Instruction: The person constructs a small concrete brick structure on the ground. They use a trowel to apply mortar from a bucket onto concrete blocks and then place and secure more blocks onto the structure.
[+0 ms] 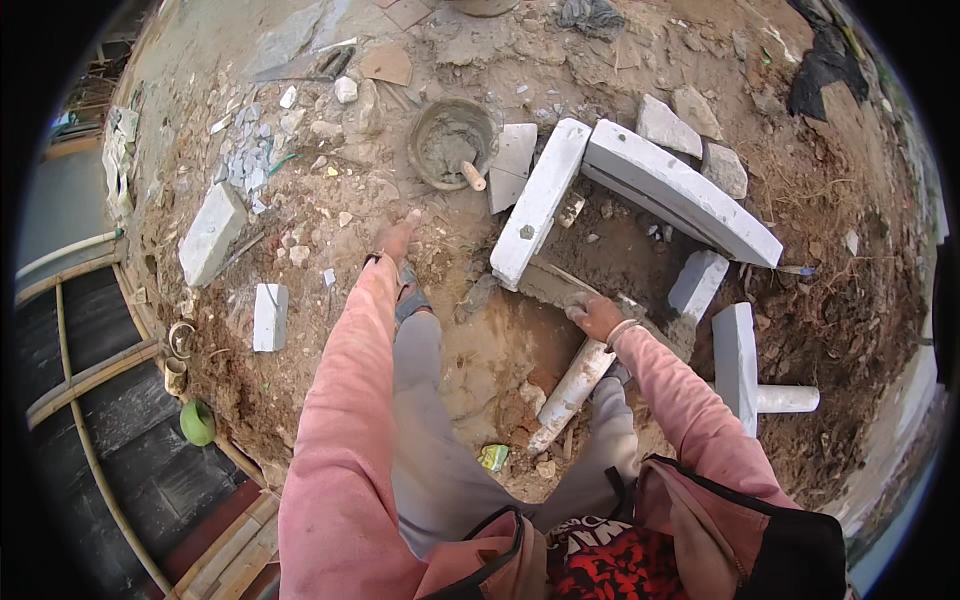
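Bamboo poles [90,382] cross dark panels [115,425] at the left edge of the frame, with a rounded green container [197,423] just beside them at lower left. A thick pale block [213,233] lies tilted on the rubble at left, and a smaller white block [270,317] lies below it. Left of centre, the person's left hand [396,237] reaches out from a pink sleeve, its fingers extended and gripping nothing that shows. Above it, near upper centre, a round bucket [413,145] holds grey mortar, from which a wooden handle [473,176] sticks out over the rim. Pale tile pieces [512,150] lie just to its right.

Next comes a slanting white block [541,205] around the centre of the frame. Below its lower end, a whitish pipe [570,395] runs diagonally between the person's legs. The right hand [597,318] is at the pipe's upper end, fingers curled downward; whether it grasps anything cannot be told. A long white block [680,190] stretches from upper centre toward the right, edging a hollow of wet soil, and a short block [698,285] stands at the hollow's right side. Farther right, an upright block [735,365] stands beside a short white pipe [787,399].
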`<state>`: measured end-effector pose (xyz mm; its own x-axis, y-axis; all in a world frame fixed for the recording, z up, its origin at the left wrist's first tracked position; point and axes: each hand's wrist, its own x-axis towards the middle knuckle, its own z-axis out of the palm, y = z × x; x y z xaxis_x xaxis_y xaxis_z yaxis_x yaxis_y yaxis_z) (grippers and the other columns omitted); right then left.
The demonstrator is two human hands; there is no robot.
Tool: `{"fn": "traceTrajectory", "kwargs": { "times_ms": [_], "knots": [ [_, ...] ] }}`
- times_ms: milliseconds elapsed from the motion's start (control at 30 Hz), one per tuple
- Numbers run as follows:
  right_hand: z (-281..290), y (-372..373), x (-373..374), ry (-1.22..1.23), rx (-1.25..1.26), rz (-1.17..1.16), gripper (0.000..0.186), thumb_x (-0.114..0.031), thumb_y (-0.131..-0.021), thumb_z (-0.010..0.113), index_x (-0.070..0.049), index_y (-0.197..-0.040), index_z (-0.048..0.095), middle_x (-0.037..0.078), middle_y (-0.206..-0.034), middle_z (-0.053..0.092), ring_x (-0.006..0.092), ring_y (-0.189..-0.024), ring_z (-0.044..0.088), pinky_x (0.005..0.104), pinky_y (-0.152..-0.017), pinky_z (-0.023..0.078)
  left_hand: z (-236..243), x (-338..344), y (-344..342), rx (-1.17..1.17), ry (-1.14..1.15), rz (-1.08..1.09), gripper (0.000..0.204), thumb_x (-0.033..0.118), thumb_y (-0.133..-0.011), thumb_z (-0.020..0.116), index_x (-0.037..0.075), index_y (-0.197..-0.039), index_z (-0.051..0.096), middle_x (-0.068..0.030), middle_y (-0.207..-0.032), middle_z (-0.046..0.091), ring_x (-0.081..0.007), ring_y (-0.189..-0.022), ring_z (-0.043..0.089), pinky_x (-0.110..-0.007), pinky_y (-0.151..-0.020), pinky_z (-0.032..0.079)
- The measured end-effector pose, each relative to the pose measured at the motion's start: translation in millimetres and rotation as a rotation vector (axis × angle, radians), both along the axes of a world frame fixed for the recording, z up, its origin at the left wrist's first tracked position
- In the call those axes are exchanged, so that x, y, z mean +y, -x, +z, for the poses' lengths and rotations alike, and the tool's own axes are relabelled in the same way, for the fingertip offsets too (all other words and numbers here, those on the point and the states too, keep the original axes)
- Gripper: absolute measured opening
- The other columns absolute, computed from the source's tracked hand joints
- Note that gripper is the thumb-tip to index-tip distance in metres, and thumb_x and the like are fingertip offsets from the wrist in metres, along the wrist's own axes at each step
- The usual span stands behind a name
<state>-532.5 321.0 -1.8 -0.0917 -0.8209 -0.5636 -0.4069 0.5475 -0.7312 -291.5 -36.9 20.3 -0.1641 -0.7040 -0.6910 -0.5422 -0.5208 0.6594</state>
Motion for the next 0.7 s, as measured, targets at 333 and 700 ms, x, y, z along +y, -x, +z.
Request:
{"fn": "traceTrajectory", "kwargs": {
  "times_ms": [333, 700],
  "knots": [
    [30.9, -68.0, 28.4, -0.052, -0.333, -0.374, 0.034, -0.023, -0.097, 0.058, 0.001, -0.121, 0.058, 0.015, -0.106, 0.067, 0.0240, -0.096, 0.066, 0.0332, -0.087, 0.050, -196.1, -81.2, 49.9, 0.487, -0.033, 0.439, 0.042, 0.027, -0.082, 0.078, 0.005, -0.112, 0.060, -0.0066, -0.105, 0.063, -0.0214, -0.087, 0.061, -0.036, -0.074, 0.050],
    [21.7, -94.9, 182.6, -0.461, -0.084, -0.410, 0.039, -0.031, -0.093, 0.056, -0.005, -0.121, 0.061, 0.023, -0.113, 0.065, 0.0368, -0.108, 0.062, 0.0408, -0.093, 0.048, -191.0, -179.7, 81.4, 0.493, 0.233, 0.227, 0.059, 0.008, -0.081, 0.076, 0.001, -0.133, 0.050, -0.0109, -0.122, 0.059, -0.0233, -0.109, 0.055, -0.037, -0.094, 0.044]
  ]
}}
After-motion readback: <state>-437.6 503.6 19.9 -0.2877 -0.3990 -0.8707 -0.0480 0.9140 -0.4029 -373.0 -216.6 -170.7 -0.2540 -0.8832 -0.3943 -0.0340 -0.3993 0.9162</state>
